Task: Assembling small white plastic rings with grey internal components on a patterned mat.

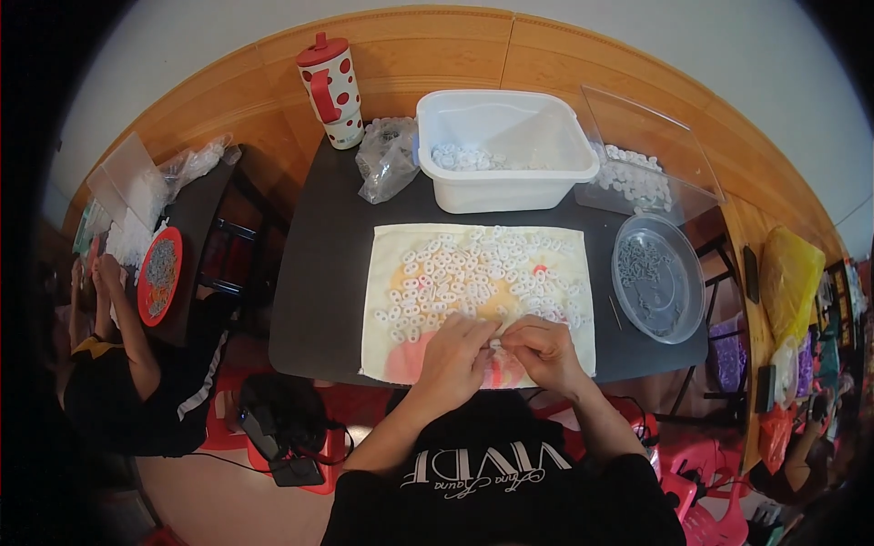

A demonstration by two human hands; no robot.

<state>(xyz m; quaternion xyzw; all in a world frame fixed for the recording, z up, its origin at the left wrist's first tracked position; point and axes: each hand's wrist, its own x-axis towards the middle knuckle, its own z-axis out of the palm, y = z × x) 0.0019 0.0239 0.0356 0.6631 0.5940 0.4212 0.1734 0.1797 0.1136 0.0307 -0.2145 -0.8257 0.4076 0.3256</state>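
Note:
My left hand (453, 357) and my right hand (543, 353) meet over the near edge of a cream cloth (369, 341). Their fingers are closed in a pinch around a small white plastic piece (495, 344), mostly covered by the fingertips. Whether the right fingertips also hold a smaller part cannot be made out. Just beyond the hands, many small white two-holed plastic pieces (446, 264) lie scattered over the cloth. To the right, a round clear tray (678, 318) contains a heap of small grey parts (642, 264).
A white tub (510, 191) with white pieces stands behind the cloth. Beside it are a clear box (683, 196) of round white pieces, a plastic bag (387, 164) and a spotted tumbler (331, 91). At left, another person works near a red tray (147, 305).

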